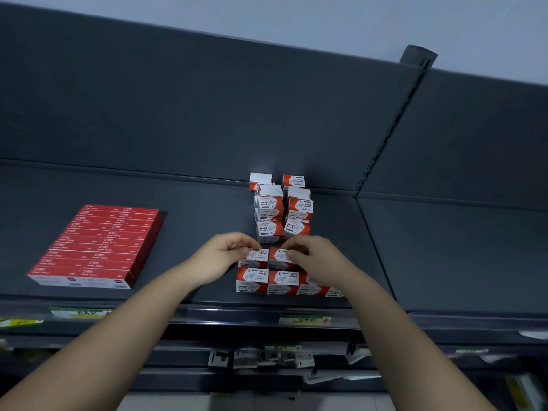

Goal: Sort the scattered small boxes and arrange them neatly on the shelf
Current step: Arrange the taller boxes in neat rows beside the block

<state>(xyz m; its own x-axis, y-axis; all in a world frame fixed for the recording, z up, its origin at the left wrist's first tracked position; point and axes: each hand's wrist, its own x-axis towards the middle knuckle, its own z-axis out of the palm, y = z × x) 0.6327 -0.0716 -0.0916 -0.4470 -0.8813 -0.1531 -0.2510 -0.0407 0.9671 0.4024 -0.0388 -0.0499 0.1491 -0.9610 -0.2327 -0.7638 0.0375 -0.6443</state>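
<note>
Pinching left box (257,256) with left hand (225,258), right box (278,258) with right hand (315,258); side by side, touching, against front row (267,281) near shelf (207,203) edge. Behind, two stacked columns (268,215). Far left, staple packs (98,247).

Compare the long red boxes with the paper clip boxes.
The long red boxes are slim, mostly red; the paper clip boxes stubby, red and white. The long red boxes form one flush, untouched block; the paper clip boxes stand unevenly, the left hand and right hand each gripping one. Both rest on the shelf.
</note>
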